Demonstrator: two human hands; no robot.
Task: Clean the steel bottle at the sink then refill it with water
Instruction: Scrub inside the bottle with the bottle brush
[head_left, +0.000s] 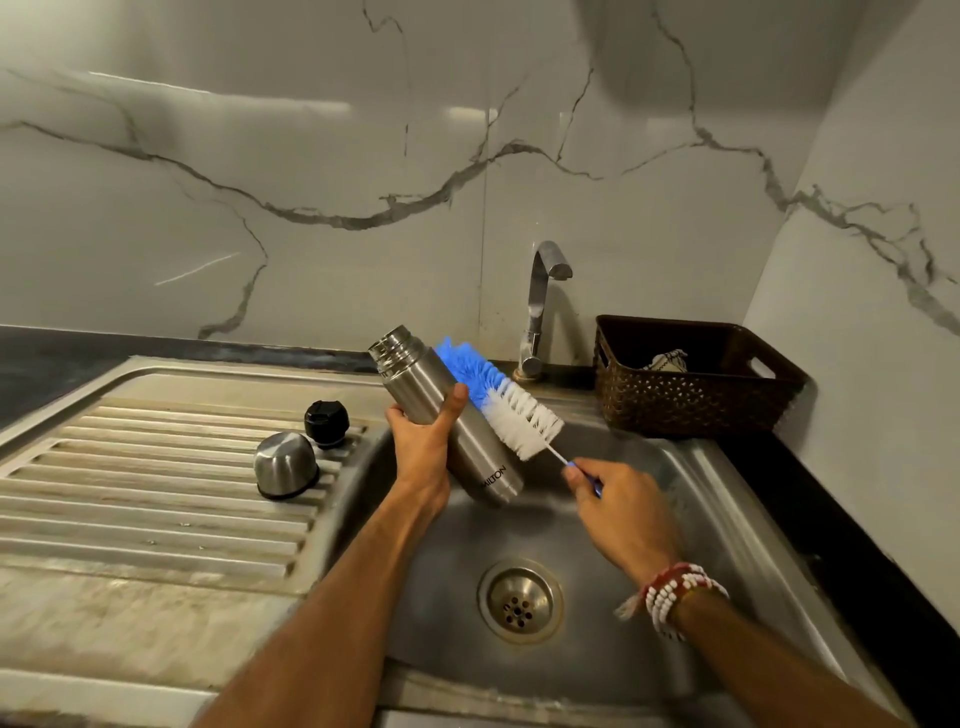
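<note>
My left hand (423, 441) grips the steel bottle (470, 441) around its middle and holds it tilted over the sink basin (441, 582), open mouth up and to the left. My right hand (618, 506) pinches the thin handle of a blue and white bottle brush (506, 402). The bristles lie along the outside of the bottle's right flank. On the ribbed drainboard (156, 493) to the left stand the bottle's steel cup lid (285, 465) and its black stopper (327, 422).
The tap (540, 306) stands behind the basin, with no water running. A dark woven basket (691, 379) holding a cloth sits on the counter at the right. The drain (521, 600) lies in the basin's floor. Marble walls close off the back and right.
</note>
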